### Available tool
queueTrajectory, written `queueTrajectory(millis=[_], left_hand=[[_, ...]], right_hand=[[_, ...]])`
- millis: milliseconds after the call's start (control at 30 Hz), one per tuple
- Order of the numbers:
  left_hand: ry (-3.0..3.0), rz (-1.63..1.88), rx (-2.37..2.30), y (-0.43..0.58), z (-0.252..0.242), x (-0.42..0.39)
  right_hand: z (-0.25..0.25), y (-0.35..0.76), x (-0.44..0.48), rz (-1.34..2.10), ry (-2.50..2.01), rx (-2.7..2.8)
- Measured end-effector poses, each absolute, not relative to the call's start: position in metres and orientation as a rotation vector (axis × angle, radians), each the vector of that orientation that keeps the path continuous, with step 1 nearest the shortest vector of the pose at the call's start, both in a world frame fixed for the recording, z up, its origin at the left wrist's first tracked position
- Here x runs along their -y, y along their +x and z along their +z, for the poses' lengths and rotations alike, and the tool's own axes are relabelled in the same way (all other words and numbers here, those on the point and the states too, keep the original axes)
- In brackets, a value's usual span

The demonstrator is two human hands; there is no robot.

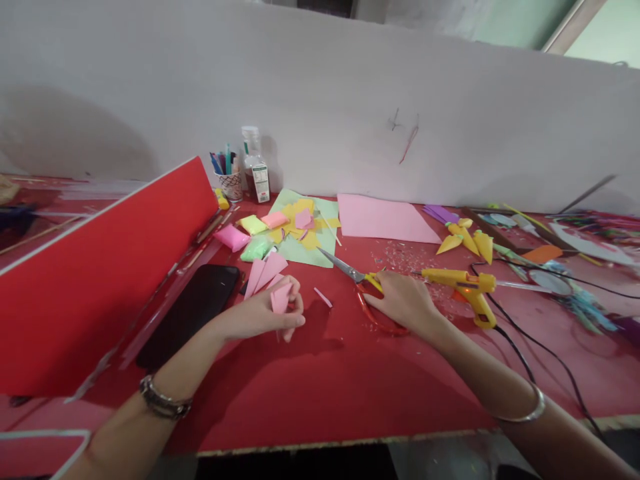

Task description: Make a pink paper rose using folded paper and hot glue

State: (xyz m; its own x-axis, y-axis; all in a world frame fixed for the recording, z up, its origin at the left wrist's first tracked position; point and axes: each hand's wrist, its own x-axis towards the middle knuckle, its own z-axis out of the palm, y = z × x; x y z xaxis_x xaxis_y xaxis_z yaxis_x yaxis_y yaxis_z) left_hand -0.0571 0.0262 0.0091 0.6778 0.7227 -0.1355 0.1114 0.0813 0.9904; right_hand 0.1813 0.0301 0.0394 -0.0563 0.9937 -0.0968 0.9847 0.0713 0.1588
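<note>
While left hand (261,315) pinched: pink paper (281,299)
Right hand (406,300): touched scissors (353,273), grip unclear
Tabletop's (300,400) back edge: bore a bottle (260,175)

Right in front of you stretches the red tabletop (300,400), and it's a busy one! Flat black slab (193,313) on your left, bottle (257,172) and pen cup (231,186) by the wall, pale green sheet (303,255) just beside a pink sheet (385,219), small pink strip (323,297) in the middle, yellow glue gun (470,285) on your right near scattered scraps (400,257).
</note>
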Motion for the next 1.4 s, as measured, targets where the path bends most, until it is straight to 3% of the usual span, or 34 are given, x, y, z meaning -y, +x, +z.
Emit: queueTrajectory(millis=[167, 400, 667, 1100, 1233, 1400], left_hand=[[1.471, 0.482, -0.699, -0.053, 0.014, -0.022], [1.342, 0.522, -0.545, -0.053, 0.01, -0.023], [1.295, 0.56, -0.527, -0.052, 0.006, -0.024], [1.29, 0.627, -0.521, -0.05, -0.001, -0.026], [1.276, 0.701, -0.578, -0.048, 0.001, -0.025], [1.291, 0.613, -0.612, -0.043, 0.003, -0.019]], right_hand=[[0.044, 0.166, -0.028, 0.11, 1.821, -2.462], [0.019, 0.128, -0.04, -0.507, 1.507, -2.86], [0.019, 0.119, -0.053, -0.667, 1.411, -2.952], [0.049, 0.085, -0.159, -0.663, 2.133, -3.111], [0.049, 0.081, -0.122, -0.77, 1.86, -3.273], [0.054, 0.103, -0.049, -0.781, 1.034, -3.509]])
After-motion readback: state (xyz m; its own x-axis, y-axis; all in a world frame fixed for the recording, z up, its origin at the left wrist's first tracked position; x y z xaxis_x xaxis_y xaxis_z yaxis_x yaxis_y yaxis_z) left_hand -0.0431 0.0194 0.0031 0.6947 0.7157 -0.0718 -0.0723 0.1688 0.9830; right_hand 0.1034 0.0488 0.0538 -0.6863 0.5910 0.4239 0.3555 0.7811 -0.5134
